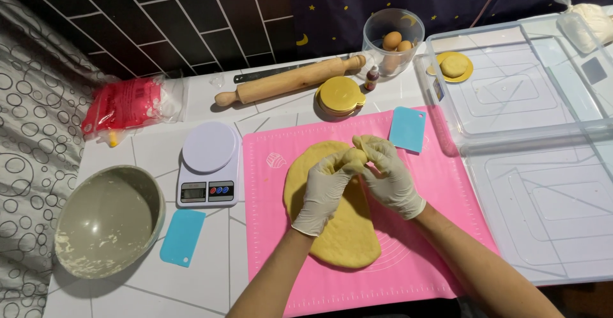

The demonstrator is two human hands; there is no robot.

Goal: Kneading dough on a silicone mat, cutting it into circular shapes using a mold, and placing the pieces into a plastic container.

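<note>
The dough (338, 228) lies on the mat (421, 260). From it, the scale (209, 165) sits at nine o'clock, the bowl (105, 222) beyond; the rolling pin (290, 80) at twelve; the trays (543, 165) at three. Eggs (396, 41) lie in the jar (393, 40).

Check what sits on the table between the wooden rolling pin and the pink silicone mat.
In the head view, a stack of round gold discs lies between the wooden rolling pin and the pink silicone mat, with a small dark bottle beside it.
</note>
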